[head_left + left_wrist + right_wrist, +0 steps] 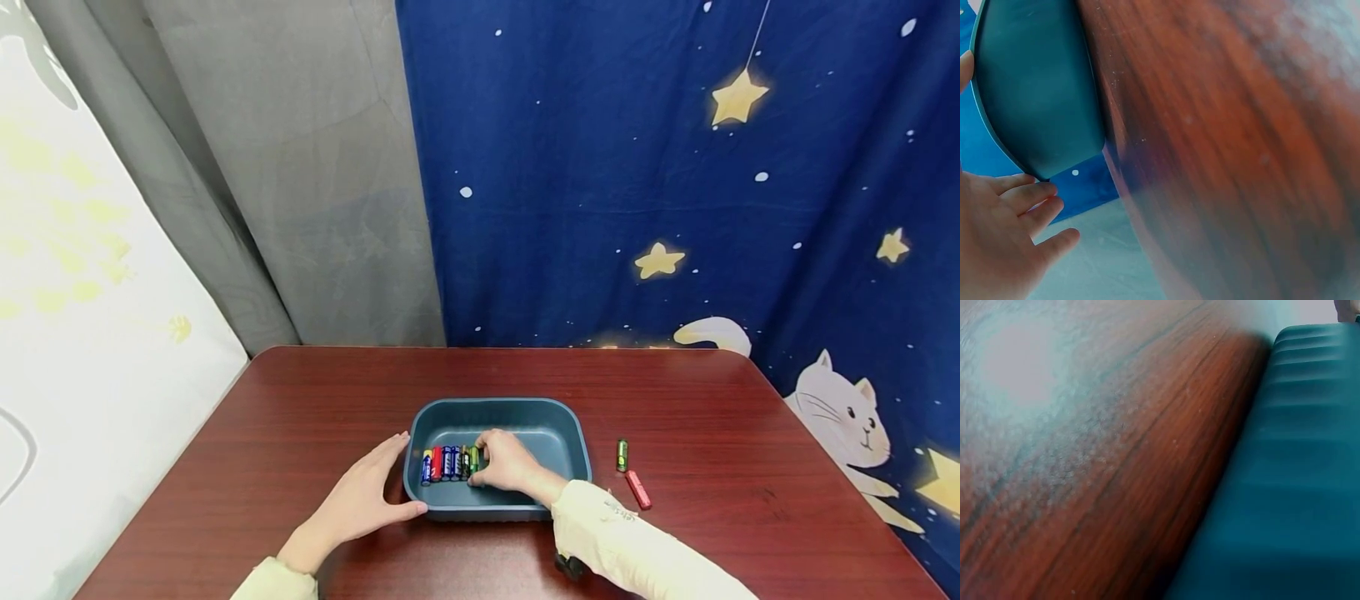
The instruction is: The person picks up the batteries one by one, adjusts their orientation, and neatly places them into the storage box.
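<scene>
Inside a dark teal plastic bin [525, 500], several batteries [446, 463] stand side by side in a row, with blue, red, black and green casings. My right hand [510, 463] reaches into the bin and pinches the green battery [474, 458] at the row's right end between thumb and fingers. At the bin's left side my left hand [367, 492] rests on the rim, thumb and straight fingers spread apart. The left wrist view shows the fingers of that left hand [997, 231] against the bin's wall [1038, 87]. In the right wrist view the right hand's grip is out of sight.
On the reddish-brown wooden table [322, 392], to the right of the bin, lie a loose green battery [622, 456] and a red battery [638, 490]. A blue star-patterned curtain [555, 183] and a grey curtain [315, 183] hang behind the table's far edge.
</scene>
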